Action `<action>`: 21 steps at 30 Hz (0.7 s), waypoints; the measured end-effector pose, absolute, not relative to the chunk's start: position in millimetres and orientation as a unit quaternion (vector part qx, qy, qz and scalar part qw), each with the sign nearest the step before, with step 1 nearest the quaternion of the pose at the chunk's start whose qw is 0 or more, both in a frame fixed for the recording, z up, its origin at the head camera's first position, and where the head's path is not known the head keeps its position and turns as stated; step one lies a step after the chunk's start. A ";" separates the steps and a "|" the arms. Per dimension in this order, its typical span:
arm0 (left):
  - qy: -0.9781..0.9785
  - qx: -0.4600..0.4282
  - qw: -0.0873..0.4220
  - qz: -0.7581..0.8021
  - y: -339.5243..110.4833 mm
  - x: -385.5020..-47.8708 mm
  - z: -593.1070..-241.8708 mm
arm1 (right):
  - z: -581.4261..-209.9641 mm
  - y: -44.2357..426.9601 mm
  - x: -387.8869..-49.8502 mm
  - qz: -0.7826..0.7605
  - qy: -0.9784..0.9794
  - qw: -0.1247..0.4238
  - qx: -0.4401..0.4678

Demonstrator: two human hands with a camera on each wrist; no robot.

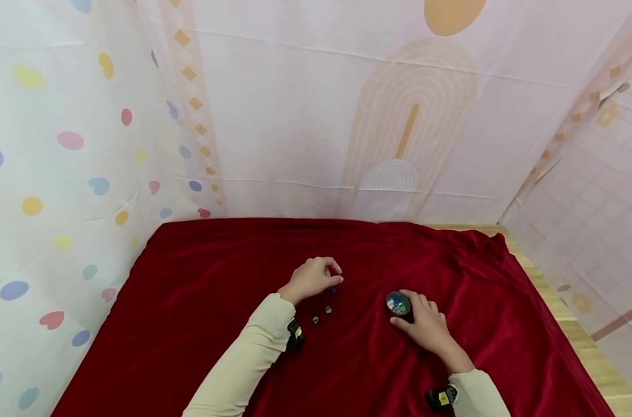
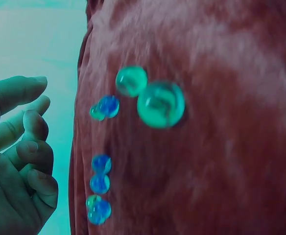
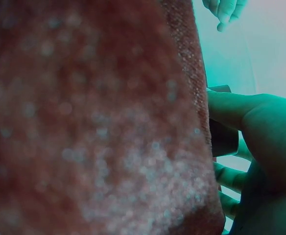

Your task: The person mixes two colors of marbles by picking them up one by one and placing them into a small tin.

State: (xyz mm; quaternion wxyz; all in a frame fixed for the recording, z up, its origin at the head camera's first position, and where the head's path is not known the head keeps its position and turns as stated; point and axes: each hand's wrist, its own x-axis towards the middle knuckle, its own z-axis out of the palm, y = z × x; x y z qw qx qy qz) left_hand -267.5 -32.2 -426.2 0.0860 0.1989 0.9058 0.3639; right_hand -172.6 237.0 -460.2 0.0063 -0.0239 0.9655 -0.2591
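Note:
My left hand (image 1: 311,279) hovers over the red cloth, its fingers loosely bent. In the left wrist view nothing shows between the thumb and fingers of this hand (image 2: 20,161). Close to its fingertips lies a blue marble (image 1: 333,290), with two clear marbles (image 1: 328,310) nearer to the forearm. The left wrist view shows several marbles (image 2: 160,105), green and blue, on the cloth. Farther right, my right hand (image 1: 425,324) grips a small round cup (image 1: 398,303) with marbles inside. The cup's dark side (image 3: 224,139) shows partly behind the right thumb in the right wrist view.
Wrinkled red cloth (image 1: 201,324) covers the table, with a strip of bare wood (image 1: 571,313) along the right edge. Patterned curtains (image 1: 284,116) hang behind and on both sides. Each wrist wears a small black device (image 1: 296,335).

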 end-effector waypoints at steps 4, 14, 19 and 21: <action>0.907 0.184 0.079 0.370 -42.9 -272.6 -426.8 | -459.1 236.4 -172.5 -0.260 0.965 0.007 -0.023; 0.914 0.148 0.070 0.372 -70.2 -277.6 -435.1 | -460.5 237.1 -173.1 -0.260 0.965 0.006 -0.024; 0.917 0.137 0.077 0.368 -78.3 -276.6 -441.5 | -459.9 237.6 -172.2 -0.260 0.965 0.005 -0.028; 0.917 0.135 0.075 0.367 -80.6 -276.5 -443.3 | -459.5 237.7 -171.6 -0.261 0.965 0.005 -0.028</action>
